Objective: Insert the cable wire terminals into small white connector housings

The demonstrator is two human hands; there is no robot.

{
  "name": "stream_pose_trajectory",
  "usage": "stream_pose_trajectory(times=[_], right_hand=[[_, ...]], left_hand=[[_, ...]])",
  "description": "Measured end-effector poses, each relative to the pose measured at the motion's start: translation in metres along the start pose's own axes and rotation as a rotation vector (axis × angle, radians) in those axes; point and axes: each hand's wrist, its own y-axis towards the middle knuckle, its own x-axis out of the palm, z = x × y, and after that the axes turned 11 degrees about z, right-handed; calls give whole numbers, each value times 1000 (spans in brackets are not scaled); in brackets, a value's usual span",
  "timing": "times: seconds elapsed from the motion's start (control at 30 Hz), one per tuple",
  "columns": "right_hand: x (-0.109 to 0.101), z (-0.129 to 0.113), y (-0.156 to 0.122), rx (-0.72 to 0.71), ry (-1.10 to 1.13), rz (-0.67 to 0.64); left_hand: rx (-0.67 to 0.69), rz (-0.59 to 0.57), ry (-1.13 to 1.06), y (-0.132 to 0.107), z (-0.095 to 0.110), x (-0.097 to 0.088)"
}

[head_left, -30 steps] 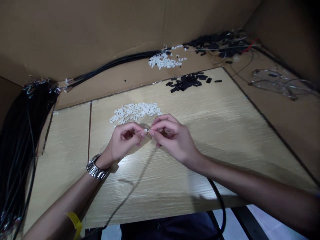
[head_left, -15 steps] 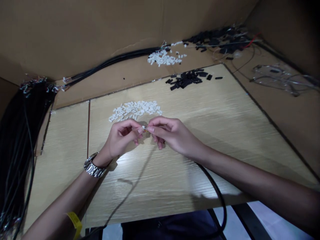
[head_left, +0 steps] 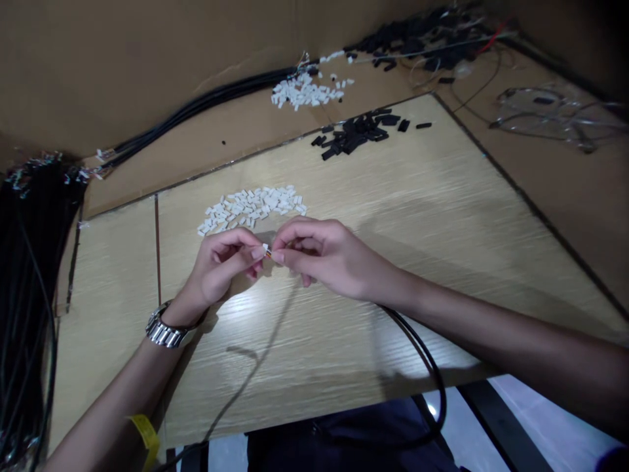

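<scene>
Between thumb and forefinger, my left hand (head_left: 223, 262) pinches a small white connector housing (head_left: 266, 248). Thin coloured wires (head_left: 268, 254) run from it to the fingertips of my right hand (head_left: 324, 255), which is closed on them. These wires seem to belong to the black cable (head_left: 422, 354) that emerges under my right wrist and loops down past the table's front edge. Just beyond my hands lies a spread of white connector housings (head_left: 253, 206). How far the wires sit inside the housing is too small to tell.
Black sleeve pieces (head_left: 356, 134) are heaped at the table's back. Behind, on cardboard, lie more white housings (head_left: 302, 90), black parts (head_left: 407, 39) and long black cables (head_left: 196, 108). A thick cable bundle (head_left: 29, 295) hangs at the left. Clear plastic and wires (head_left: 535, 111) lie at right.
The view has shifted slightly, so the table and hands sit a little further left and higher. Both hands keep their pinch on the connector housing and wires, with fingertips still close together.
</scene>
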Motion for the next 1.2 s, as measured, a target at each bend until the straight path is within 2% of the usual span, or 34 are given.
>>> stream_pose_trajectory(times=[0.17,0.43,0.6,0.73,0.93,1.2], right_hand=[[3,4,0,-20,64,12],[4,6,0,-278,-150,79],[5,7,1,-279,-112,34],[2,5,1,-203,-52,-65],[-6,-4,1,50,43,-235],[-6,-19,1,225,-15,-206]], left_hand=[[-9,34,-54,0,-5,-1],[-16,30,-105,1,-4,1],[-33,35,-123,1,-4,1],[-43,6,-142,1,-3,0],[-41,-23,-168,0,-2,0],[-47,-111,-135,-1,-1,1]])
